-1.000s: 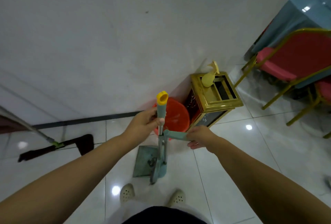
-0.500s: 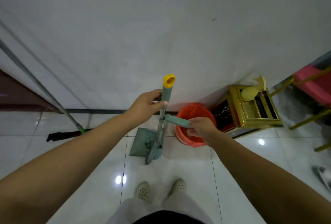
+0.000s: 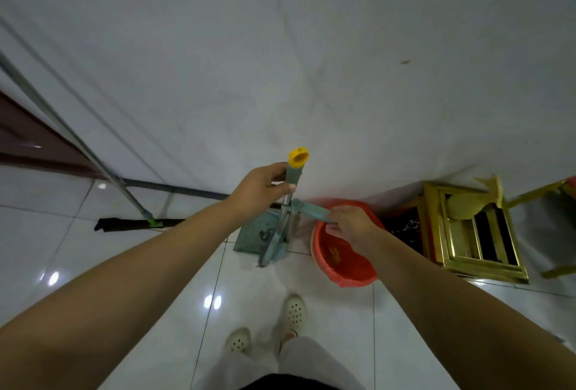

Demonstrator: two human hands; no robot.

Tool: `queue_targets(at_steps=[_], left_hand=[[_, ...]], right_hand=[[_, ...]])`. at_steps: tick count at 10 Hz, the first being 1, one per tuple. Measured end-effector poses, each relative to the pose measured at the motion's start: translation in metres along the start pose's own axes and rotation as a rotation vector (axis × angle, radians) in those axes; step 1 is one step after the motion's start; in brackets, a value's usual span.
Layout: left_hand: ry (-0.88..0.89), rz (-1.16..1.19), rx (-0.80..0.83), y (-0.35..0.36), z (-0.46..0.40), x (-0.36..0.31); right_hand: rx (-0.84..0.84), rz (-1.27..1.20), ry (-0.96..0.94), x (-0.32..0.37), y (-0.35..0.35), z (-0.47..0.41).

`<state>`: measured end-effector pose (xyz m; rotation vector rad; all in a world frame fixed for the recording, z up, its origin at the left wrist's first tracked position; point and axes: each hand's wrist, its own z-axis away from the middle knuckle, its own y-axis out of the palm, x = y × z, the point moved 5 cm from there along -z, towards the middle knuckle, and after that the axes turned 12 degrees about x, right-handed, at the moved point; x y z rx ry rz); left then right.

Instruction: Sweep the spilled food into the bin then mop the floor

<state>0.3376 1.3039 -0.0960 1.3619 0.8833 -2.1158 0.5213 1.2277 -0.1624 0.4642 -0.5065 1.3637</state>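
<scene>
My left hand (image 3: 260, 190) grips the upright grey-green broom handle (image 3: 294, 172) just below its yellow cap. My right hand (image 3: 349, 224) holds the teal dustpan handle (image 3: 308, 208), which clips to the broom pole. The teal dustpan (image 3: 254, 235) stands on the floor by the wall, the broom head beside it. A red bin (image 3: 346, 271) sits right of the dustpan, below my right hand, with bits of orange food inside. A flat mop (image 3: 137, 223) with a metal pole leans against the wall at the left.
A gold metal stand (image 3: 480, 233) sits right of the bin against the white wall. A gold chair leg (image 3: 533, 193) shows at the far right. My feet in pale clogs (image 3: 293, 311) stand on glossy white tiles.
The view has swung left: the bin and gold stand slid to the right and the mop came closer to the middle. Both hands keep their grips on the broom and dustpan handle.
</scene>
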Motion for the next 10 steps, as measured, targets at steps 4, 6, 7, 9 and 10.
queue_targets(at_steps=[4,6,7,9,10], left_hand=[[-0.072,0.012,-0.157,0.003,-0.026,-0.009],[-0.034,0.041,-0.212,0.011,-0.007,-0.019],[-0.036,0.062,-0.204,0.019,0.009,-0.019],[-0.035,0.089,-0.191,0.045,0.066,-0.019],[-0.039,0.070,-0.170,0.061,0.104,-0.010]], right_hand=[[0.105,0.107,0.028,0.028,-0.017,-0.020],[0.084,0.129,0.067,0.016,-0.021,-0.005],[0.089,0.115,0.077,0.008,-0.024,0.019],[0.072,0.095,0.056,-0.033,-0.029,0.074],[-0.006,0.056,0.000,-0.067,-0.027,0.104]])
